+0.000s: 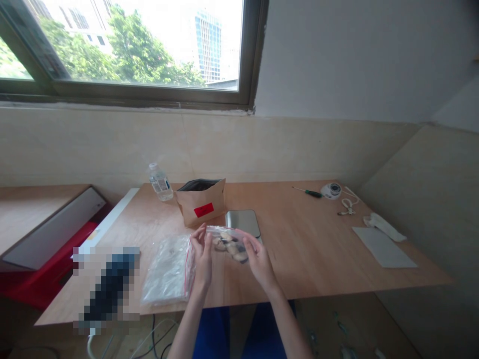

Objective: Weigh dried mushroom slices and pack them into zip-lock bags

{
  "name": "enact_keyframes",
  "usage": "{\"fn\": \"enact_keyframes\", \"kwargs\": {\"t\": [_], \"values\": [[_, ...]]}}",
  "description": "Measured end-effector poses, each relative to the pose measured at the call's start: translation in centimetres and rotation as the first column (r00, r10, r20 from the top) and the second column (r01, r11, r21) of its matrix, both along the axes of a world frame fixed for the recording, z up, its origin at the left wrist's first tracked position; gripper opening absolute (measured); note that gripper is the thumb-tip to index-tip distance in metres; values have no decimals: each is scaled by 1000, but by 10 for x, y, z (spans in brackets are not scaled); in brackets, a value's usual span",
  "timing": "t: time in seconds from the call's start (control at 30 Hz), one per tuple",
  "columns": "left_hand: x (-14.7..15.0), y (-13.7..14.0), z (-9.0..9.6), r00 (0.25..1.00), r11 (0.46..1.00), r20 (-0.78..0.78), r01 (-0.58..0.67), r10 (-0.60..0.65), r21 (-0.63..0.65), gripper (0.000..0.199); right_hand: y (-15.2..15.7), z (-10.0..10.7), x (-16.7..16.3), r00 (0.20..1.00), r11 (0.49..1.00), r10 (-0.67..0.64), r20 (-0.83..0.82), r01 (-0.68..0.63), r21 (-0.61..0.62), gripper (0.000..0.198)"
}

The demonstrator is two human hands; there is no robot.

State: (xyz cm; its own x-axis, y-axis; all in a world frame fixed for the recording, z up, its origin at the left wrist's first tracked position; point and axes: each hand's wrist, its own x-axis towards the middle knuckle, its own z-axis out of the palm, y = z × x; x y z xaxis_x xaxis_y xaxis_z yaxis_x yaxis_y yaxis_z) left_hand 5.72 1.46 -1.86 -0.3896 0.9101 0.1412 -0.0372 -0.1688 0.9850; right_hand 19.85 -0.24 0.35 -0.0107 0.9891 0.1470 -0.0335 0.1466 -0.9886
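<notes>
Between my two hands, above the table's front part, is a small clear zip bag [230,244] with several pale brown pieces inside that look like dried mushroom slices. My left hand [202,257] pinches the bag's left top corner, and my right hand [257,259] grips its right top corner. Just beyond it lies a small flat scale with a silver top [242,222], partly covered by the bag and my right hand. A stack of empty clear zip bags [166,269] rests left of my left hand. Behind stands an open kraft paper pouch [202,202] with a red label.
A water bottle [160,182] stands behind the pouch's left side. At the left a pixelated dark object [110,286] lies with a white cable. To the right are a screwdriver [312,193], a white dome camera [331,191], a white sheet [383,247] and a white cloth-like bundle [384,227].
</notes>
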Motion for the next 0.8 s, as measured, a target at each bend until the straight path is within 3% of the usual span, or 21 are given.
{"fn": "enact_keyframes", "kwargs": {"t": [0.2,0.47,0.7,0.8], "values": [[-17,8,-3,956,950,3,291,-292,-113,34,0,-8,7,997,997,-81,2,81,-2,39],[-4,0,-1,980,987,-116,157,-161,-45,35,-1,-16,10,959,963,-267,91,269,-4,46],[-9,0,-1,995,998,-70,67,-68,-21,31,-1,-25,12,953,951,-250,-174,208,-228,46],[-11,0,0,994,994,-28,104,-105,-27,29,-3,-25,14,920,934,-323,-222,272,-231,41]]}}
